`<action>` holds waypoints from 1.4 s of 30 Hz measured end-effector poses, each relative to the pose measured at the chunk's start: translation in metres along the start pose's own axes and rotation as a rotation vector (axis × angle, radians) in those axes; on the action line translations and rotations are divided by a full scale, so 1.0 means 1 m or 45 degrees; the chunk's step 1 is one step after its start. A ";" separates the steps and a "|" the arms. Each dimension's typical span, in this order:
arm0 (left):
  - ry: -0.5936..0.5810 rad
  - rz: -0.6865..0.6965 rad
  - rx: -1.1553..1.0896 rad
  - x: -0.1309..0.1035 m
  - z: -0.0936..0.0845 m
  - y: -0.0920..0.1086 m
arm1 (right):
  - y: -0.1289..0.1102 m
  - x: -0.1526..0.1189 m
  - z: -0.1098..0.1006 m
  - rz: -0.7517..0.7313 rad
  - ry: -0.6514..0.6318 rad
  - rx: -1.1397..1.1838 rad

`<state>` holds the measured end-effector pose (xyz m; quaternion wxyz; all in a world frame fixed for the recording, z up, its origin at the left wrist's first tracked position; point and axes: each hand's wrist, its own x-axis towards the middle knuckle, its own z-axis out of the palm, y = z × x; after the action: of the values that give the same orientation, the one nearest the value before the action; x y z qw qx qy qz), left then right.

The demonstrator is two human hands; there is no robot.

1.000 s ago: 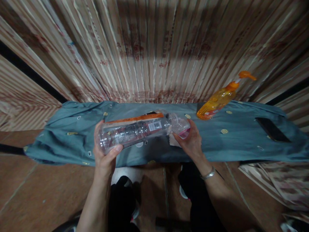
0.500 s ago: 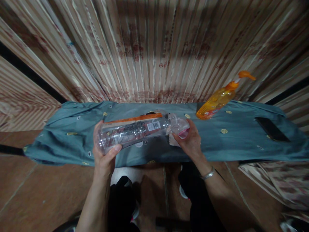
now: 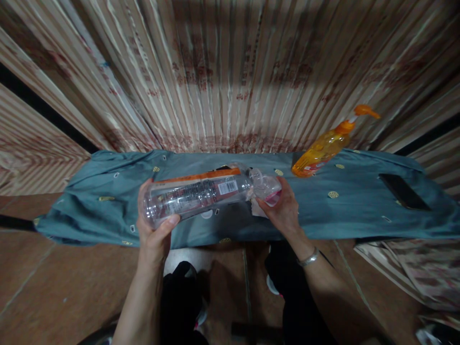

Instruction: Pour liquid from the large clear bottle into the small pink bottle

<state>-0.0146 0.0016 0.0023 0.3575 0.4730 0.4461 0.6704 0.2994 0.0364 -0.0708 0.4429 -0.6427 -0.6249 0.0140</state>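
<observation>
A clear plastic bottle [image 3: 187, 197] lies almost level across my view, above the cloth, its right end slightly higher. It has a barcode label and an orange strip along its upper side. My left hand [image 3: 154, 223] is closed around its wide base, with the thumb on the near side. At the bottle's right end my right hand [image 3: 283, 208] grips a clear plastic piece [image 3: 266, 186] with a pink part. Whether this piece is joined to the bottle I cannot tell. Something pale and paper-like [image 3: 258, 209] shows just below it.
A blue-green patterned cloth [image 3: 108, 215] covers the narrow table. An orange pump bottle [image 3: 321, 152] stands to the right at the back, and a dark phone [image 3: 404, 191] lies farther right. A striped curtain [image 3: 223, 86] hangs behind the table.
Both hands keep their hold and the bottle stays in nearly the same place. Only a very slight shift of the view shows.
</observation>
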 end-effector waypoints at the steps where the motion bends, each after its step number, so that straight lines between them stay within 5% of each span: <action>1: -0.005 -0.001 -0.006 0.000 -0.001 0.000 | 0.000 0.000 0.000 -0.003 -0.002 -0.001; 20: 0.106 -0.028 -0.183 -0.004 0.011 0.010 | -0.002 0.000 0.000 -0.010 0.023 -0.009; 34: 0.054 -0.036 -0.183 -0.003 0.007 0.001 | -0.006 0.002 -0.003 0.078 -0.005 0.027; 42: 0.115 -0.153 -0.293 -0.006 0.022 -0.003 | -0.012 0.005 -0.010 0.201 -0.006 0.076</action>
<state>0.0082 0.0026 0.0011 0.4283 0.3706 0.4096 0.7152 0.2966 0.0333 -0.0551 0.4580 -0.6765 -0.5726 0.0690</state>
